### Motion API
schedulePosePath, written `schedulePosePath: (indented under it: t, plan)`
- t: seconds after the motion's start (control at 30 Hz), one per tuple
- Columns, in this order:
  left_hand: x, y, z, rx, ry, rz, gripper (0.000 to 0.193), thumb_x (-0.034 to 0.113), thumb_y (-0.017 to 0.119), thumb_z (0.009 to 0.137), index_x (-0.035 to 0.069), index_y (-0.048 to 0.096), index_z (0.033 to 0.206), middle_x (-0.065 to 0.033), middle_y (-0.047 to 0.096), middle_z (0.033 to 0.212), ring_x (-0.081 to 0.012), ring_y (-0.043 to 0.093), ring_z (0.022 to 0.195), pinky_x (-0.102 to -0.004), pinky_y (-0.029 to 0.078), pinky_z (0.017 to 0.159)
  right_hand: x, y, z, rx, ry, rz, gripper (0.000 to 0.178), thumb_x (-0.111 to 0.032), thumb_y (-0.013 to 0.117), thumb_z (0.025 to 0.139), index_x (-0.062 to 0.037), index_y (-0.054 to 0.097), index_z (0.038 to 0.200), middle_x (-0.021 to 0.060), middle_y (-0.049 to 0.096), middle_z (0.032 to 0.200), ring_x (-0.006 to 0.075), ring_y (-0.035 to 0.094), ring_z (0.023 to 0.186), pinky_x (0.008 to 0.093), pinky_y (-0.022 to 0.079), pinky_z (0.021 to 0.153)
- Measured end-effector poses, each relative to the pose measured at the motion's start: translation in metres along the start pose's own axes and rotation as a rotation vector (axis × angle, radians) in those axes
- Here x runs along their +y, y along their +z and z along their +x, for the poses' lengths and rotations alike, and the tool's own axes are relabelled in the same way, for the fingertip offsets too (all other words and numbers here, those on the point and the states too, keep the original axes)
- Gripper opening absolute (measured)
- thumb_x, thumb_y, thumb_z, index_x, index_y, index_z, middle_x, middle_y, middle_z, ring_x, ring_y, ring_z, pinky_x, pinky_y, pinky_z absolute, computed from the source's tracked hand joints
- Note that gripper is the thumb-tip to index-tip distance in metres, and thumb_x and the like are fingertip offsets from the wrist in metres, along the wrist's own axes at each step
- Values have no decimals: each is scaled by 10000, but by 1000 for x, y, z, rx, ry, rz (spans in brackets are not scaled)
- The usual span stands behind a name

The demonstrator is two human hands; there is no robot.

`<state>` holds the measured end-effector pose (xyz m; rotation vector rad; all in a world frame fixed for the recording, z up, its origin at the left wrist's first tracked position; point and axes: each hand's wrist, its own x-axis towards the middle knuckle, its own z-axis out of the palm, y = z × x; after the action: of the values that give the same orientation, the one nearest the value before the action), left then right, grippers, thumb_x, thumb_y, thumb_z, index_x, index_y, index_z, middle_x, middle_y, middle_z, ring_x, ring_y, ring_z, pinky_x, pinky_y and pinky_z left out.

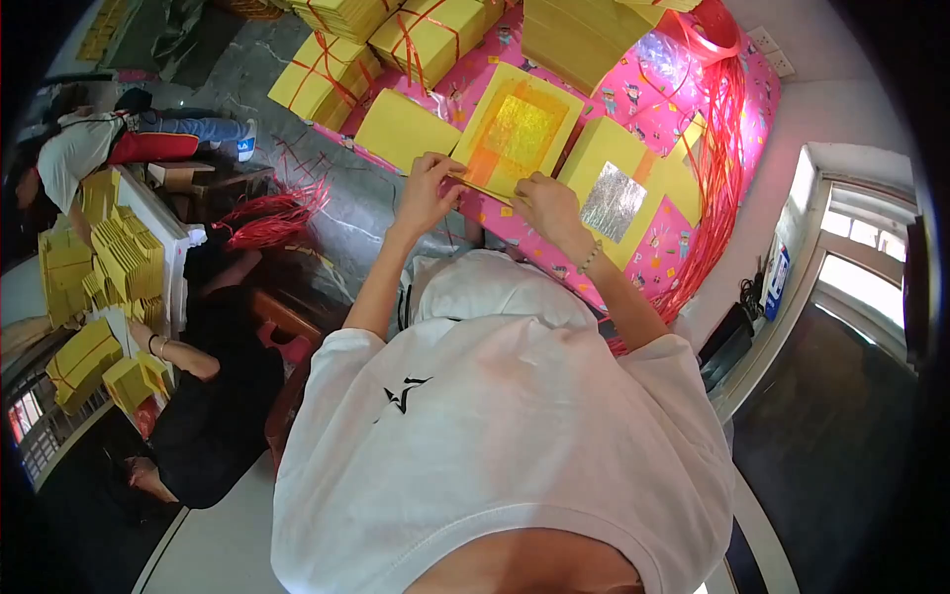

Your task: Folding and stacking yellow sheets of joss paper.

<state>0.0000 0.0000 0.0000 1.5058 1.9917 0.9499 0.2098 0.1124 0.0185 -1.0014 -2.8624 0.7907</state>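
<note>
Left hand point(427, 196) and right hand point(544, 206) both work along the near edge of one yellow paper stack point(520, 129), the left at its near left corner, the right at its near right corner. Fingers of each are drawn narrow, holding paper at that edge; how many sheets are between them, I cannot tell. From both hands the stack stretches directly away, its long axis running forward and leaning a little to the right. On it sits a shiny gold square point(522, 129), within a smear of orange; it lies nearly straight ahead of the right hand and ahead and to the right of the left, so the right hand is slightly nearer.

Beyond the left hand, just beside the stack, is a plain yellow block point(407, 130); farther past it stand yellow bundles point(428, 42) tied with red strips. To the right of the right hand, near its wrist, lies another yellow stack point(599, 153) bearing a silver square point(615, 201). All these rest on a pink patterned tabletop point(669, 238), with loose red strips point(720, 188) trailing well out to the right of the right hand
</note>
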Motion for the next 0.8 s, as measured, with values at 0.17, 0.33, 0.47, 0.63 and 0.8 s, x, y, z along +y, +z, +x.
schedulePosePath:
  t: [0.17, 0.33, 0.47, 0.63, 0.8]
  plan:
    - [-3, 15, 2, 15, -35, -126, 169, 51, 675, 764, 48, 664, 933, -107, 559, 942, -289, 549, 916, -362, 470, 771, 7, -2, -6, -45, 61, 87, 208, -273, 584, 848, -87, 676, 858, 107, 604, 874, 301, 617, 840, 429, 502, 709]
    - [-3, 11, 8, -1, -2, -64, 119, 62, 672, 783, 25, 671, 897, -100, 571, 907, -252, 578, 831, -329, 482, 712, 11, -2, 1, -89, 98, 74, 219, -280, 573, 861, -92, 682, 891, 120, 611, 895, 315, 616, 858, 439, 498, 723]
    - [-5, 11, 9, -9, -21, -82, 108, 59, 658, 804, 19, 675, 903, -97, 577, 911, -225, 594, 789, -304, 488, 689, 12, -4, 3, -112, 118, 98, 234, -293, 566, 866, -93, 684, 896, 126, 614, 906, 324, 617, 865, 444, 495, 731]
    - [-3, 9, 12, -32, -46, -78, 114, 61, 661, 802, 19, 678, 906, -100, 579, 899, -227, 600, 791, -309, 490, 689, 11, -8, 5, -114, 118, 84, 243, -304, 567, 865, -93, 685, 890, 129, 620, 894, 330, 619, 856, 448, 496, 727]
    - [-2, 6, 14, -63, -69, -69, 113, 63, 662, 801, 13, 679, 901, -103, 575, 892, -226, 609, 788, -312, 502, 696, 11, -8, 7, -108, 133, 100, 244, -308, 570, 862, -95, 688, 881, 130, 632, 888, 333, 622, 843, 449, 497, 721]
